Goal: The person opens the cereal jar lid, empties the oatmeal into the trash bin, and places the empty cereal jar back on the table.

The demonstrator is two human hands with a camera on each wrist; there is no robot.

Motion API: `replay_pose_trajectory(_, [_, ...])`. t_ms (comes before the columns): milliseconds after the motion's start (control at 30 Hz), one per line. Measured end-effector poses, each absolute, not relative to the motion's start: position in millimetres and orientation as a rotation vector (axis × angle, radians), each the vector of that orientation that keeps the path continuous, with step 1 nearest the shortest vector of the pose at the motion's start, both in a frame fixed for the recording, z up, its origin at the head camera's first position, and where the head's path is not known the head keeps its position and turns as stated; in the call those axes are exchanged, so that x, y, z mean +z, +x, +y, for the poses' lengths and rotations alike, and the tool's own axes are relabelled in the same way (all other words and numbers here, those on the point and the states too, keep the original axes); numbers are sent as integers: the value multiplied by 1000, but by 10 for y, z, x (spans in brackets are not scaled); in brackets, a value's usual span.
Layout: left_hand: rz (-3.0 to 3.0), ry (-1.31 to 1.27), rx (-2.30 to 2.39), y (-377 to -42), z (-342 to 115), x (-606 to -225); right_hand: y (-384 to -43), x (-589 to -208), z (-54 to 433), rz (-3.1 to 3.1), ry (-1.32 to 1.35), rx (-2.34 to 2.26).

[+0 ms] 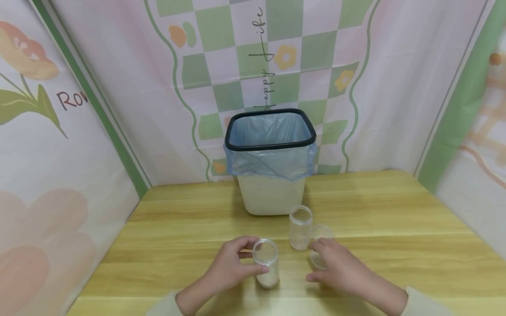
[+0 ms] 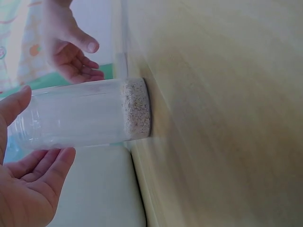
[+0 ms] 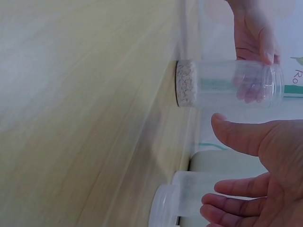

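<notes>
A clear plastic jar (image 1: 268, 277) stands upright on the table with a layer of pale, grainy material (image 2: 136, 109) at its bottom. My left hand (image 1: 231, 264) holds this jar near its top, thumb in front and fingers behind. To the right, my right hand (image 1: 339, 267) hovers with its thumb and fingers spread, nothing between them. Just beyond its fingertips stands a second clear jar (image 1: 299, 233), apparently empty. Two clear round lids lie by that jar: a farther lid (image 1: 325, 231) and a nearer lid (image 1: 317, 260), both partly hidden by the right hand.
At the back of the wooden table (image 1: 189, 228) stands a cream bin (image 1: 270, 195) with a black rim and a blue bag liner (image 1: 272, 164). Patterned curtains (image 1: 118, 66) close off the back and both sides.
</notes>
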State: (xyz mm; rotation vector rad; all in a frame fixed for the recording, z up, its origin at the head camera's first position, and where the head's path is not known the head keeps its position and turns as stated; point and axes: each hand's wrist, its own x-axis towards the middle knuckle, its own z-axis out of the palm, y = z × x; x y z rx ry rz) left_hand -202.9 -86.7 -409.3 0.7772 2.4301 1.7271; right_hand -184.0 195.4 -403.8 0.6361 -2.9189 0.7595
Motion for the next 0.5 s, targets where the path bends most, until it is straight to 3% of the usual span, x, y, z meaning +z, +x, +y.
replay_pose_trajectory(500, [2289,677,1925,-2020,-829,-4141,-1864,-3959,1823,-2770,784,825])
